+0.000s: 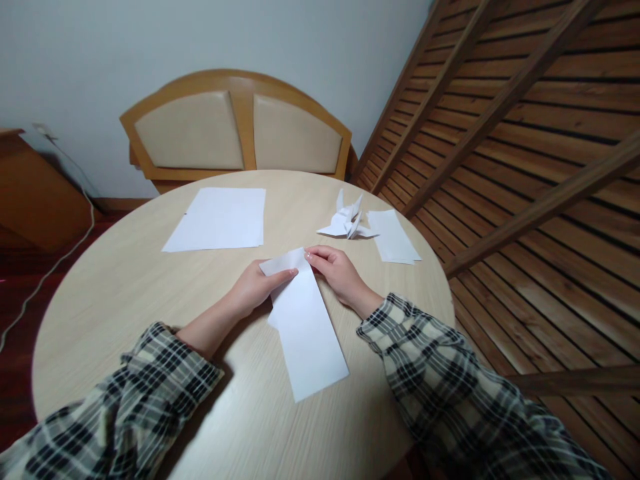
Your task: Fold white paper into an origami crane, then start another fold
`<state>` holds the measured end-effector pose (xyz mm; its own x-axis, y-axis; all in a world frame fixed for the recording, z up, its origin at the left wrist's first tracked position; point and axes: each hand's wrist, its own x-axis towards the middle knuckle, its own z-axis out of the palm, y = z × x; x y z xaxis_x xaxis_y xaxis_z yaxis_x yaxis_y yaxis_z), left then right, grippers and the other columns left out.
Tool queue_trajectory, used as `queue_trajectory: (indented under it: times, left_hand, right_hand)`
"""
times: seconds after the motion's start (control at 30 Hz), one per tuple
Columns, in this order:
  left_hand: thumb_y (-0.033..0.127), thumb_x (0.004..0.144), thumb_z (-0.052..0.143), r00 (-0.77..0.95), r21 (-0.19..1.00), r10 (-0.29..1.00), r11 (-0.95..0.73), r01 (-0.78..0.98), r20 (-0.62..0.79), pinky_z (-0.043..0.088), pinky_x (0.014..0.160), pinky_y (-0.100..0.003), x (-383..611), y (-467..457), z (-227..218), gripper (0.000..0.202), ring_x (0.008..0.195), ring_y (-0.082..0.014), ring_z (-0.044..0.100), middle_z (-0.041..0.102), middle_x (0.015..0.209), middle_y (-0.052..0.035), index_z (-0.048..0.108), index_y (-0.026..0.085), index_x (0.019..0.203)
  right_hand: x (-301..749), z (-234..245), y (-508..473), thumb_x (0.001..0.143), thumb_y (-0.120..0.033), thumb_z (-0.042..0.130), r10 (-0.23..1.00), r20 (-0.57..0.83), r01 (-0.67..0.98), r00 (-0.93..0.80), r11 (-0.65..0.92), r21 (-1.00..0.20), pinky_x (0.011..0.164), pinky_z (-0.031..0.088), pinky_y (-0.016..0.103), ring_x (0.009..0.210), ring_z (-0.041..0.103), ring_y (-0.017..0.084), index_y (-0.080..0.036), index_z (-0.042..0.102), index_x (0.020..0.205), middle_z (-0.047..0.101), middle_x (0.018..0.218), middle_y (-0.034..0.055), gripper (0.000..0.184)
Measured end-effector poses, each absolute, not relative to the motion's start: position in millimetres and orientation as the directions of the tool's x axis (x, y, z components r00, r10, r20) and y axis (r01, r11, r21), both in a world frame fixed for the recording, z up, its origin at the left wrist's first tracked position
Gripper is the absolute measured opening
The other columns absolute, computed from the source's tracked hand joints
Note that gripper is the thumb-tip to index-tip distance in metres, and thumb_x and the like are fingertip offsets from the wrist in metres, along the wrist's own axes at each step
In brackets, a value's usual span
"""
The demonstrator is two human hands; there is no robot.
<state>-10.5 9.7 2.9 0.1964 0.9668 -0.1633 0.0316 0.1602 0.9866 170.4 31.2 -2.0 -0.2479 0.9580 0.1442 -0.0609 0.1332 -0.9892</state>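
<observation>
A white sheet of paper [313,340], partly folded, slants across the near middle of the table, its long strip reaching toward me. My left hand [255,287] grips its upper left part, thumb on top and the other fingers hidden beneath. At the top right corner, my right hand [337,270] pinches the paper's edge between thumb and forefinger. A small paper corner shows below the left hand, under the strip. Just beyond my right hand stand folded white paper cranes [346,219], overlapping so that their number is unclear.
A stack of white paper [220,217] lies at the back left of the round wooden table [100,333]. Narrower white sheets [394,237] rest near the right edge, beside the cranes. Behind stands a padded headboard [240,130]; slatted wood [525,147] rises on the right.
</observation>
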Motion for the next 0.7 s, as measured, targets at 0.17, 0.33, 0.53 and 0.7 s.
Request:
queue_trajectory:
  times: [0.17,0.33,0.53,0.7]
  left_hand:
    - [0.041,0.067,0.078,0.216,0.993,0.971,0.091,0.07,-0.105,0.04,0.05,-0.025,-9.9,10.4,-0.5,0.033,0.053,-0.0137,0.056,0.065,0.065,-0.0033,0.066,0.012,0.076]
    - [0.044,0.067,0.076,0.228,0.994,0.969,0.073,0.084,-0.09,0.038,0.048,-0.024,-8.4,10.0,-1.8,0.033,0.051,-0.0122,0.053,0.062,0.061,-0.0004,0.064,0.013,0.072]
    - [0.044,0.069,0.075,0.199,0.993,0.976,0.066,0.095,-0.084,0.039,0.049,-0.024,-7.5,9.0,-2.6,0.033,0.052,-0.0118,0.053,0.062,0.063,-0.0001,0.065,0.014,0.078]
    - [0.044,0.068,0.075,0.214,0.992,0.974,0.042,0.118,-0.067,0.037,0.048,-0.023,-6.3,7.4,-1.2,0.032,0.05,-0.0114,0.05,0.059,0.06,0.0012,0.063,0.015,0.071]
  right_hand:
    - [168.6,-0.1,28.8,0.077,-0.04,0.067,0.966,0.165,-0.064,-0.202,0.155,-0.986,0.071,0.043,0.029,0.074,0.053,0.014,-0.019,0.067,0.077,0.063,0.079,0.0005,0.02]
    - [165.1,0.1,26.5,0.073,-0.039,0.071,0.976,0.119,-0.185,-0.182,0.085,-0.979,0.07,0.044,0.029,0.071,0.053,0.013,-0.019,0.067,0.076,0.062,0.075,-0.0004,0.02]
    - [163.9,0.7,26.0,0.072,-0.041,0.072,0.966,0.088,-0.263,-0.243,0.022,-0.965,0.079,0.046,0.032,0.084,0.059,0.017,-0.019,0.069,0.083,0.068,0.086,0.0035,0.024]
    - [163.6,-0.9,26.9,0.073,-0.042,0.071,0.975,0.128,-0.221,-0.18,0.087,-0.971,0.071,0.045,0.029,0.072,0.054,0.013,-0.019,0.067,0.075,0.064,0.076,0.0001,0.024]
